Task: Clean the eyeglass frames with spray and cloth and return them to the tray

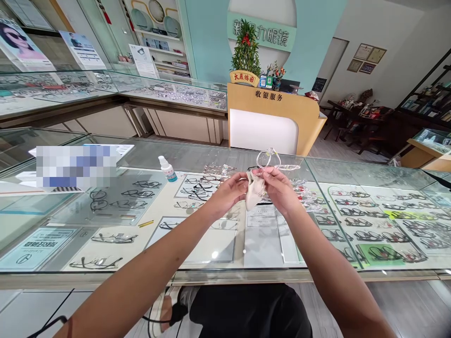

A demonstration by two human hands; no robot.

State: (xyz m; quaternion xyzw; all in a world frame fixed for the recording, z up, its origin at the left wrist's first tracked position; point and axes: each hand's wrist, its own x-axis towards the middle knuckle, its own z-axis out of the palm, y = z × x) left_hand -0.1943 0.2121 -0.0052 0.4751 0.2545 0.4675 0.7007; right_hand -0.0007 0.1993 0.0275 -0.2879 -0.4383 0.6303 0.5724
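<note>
My left hand [229,193] pinches a crumpled off-white cloth [254,193] above the glass counter. The fingers of my right hand [281,188] are closed at the lower edge of a pair of clear-framed eyeglasses [278,166], right against the cloth. One round rim stands up above my fingers, and a temple reaches out to the right. Part of the frame is hidden behind the fingers and the cloth. A small white spray bottle [167,170] with blue liquid stands on the counter to the left of my hands.
The glass display counter [197,277] spans the view, with rows of eyeglasses [359,220] inside. Papers [120,150] lie at the left. Beyond are another display case [190,94] and a wooden cash desk [243,101] with a plant [245,51].
</note>
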